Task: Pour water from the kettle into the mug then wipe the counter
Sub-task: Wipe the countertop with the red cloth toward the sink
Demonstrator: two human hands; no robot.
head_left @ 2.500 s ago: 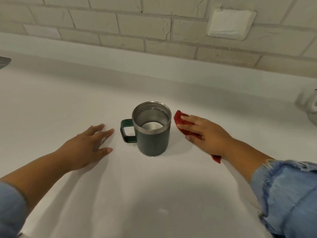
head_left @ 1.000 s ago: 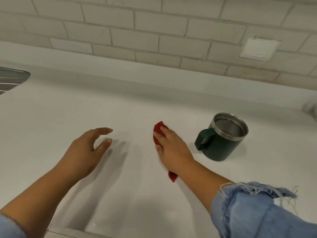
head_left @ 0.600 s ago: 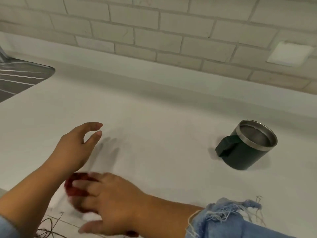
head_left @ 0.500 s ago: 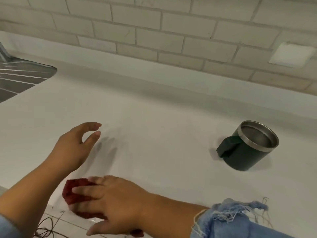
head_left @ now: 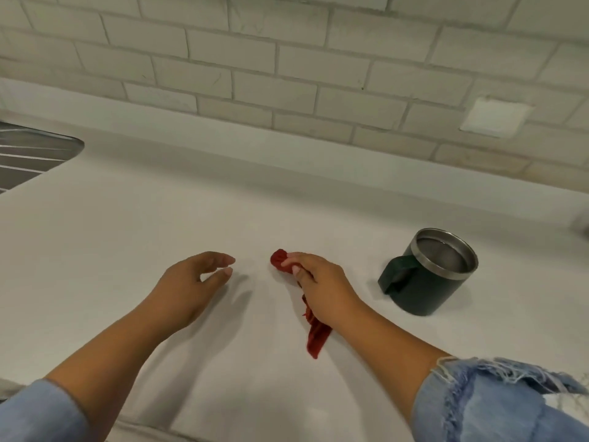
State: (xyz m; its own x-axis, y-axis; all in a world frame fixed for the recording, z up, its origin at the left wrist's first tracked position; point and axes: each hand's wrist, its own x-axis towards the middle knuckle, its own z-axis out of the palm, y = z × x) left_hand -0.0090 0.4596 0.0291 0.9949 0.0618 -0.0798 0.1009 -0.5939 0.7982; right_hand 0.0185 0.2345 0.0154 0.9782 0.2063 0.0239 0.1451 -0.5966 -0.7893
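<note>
A dark green mug (head_left: 425, 290) with a steel rim stands upright on the white counter (head_left: 159, 218) at the right, handle toward me and to the left. My right hand (head_left: 322, 285) presses a bunched red cloth (head_left: 315, 336) onto the counter left of the mug; the cloth sticks out past my fingertips and under my wrist. My left hand (head_left: 188, 288) hovers just above the counter further left, fingers loosely curled and holding nothing. No kettle is clearly in view.
A ribbed metal sink drainer (head_left: 28, 157) lies at the far left. A tiled wall (head_left: 287, 65) with a white blank plate (head_left: 494, 116) backs the counter. A blurred pale object (head_left: 581, 224) shows at the right edge.
My right hand has slid the red cloth from the near-left counter edge back up toward the middle, closer to the mug. My left hand has stayed roughly where it was.
</note>
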